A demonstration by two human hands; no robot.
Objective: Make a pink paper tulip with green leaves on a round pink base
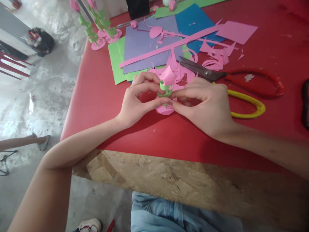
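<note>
A small paper flower (166, 84) stands upright on the red table (101, 96): a pink rolled bloom on top, a green strip coiled round the stem, a pink round base (164, 110) underneath. My left hand (137, 100) pinches the stem from the left. My right hand (207, 104) pinches it from the right, fingertips meeting at the green coil just above the base.
Red-handled scissors (241, 80) and a yellow handle (248, 104) lie right behind my right hand. Purple (145, 45), green and blue paper sheets, a long pink strip (169, 46) and pink scraps cover the table's far side. Finished paper flowers (98, 25) stand at the far left corner. The table's front edge is near.
</note>
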